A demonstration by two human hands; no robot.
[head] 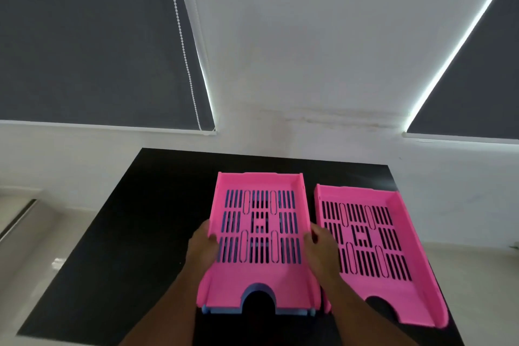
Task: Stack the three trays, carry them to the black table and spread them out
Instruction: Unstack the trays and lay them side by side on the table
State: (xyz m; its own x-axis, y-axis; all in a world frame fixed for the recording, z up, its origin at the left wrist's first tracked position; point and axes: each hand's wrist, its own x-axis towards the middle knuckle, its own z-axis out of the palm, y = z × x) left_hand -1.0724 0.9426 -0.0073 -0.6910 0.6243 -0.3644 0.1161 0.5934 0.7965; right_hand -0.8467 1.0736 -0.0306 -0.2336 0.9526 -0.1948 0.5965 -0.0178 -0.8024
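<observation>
A pink slotted tray sits on top of a blue tray, whose front edge shows beneath it, in the middle of the black table. My left hand grips the pink tray's left wall. Its right wall is held by my right hand. A second pink tray lies flat on the table just to the right, close beside the stack; whether they touch I cannot tell.
The table stands against a white wall with dark roller blinds left and right. A bead chain hangs by the left blind. Pale floor lies left of the table.
</observation>
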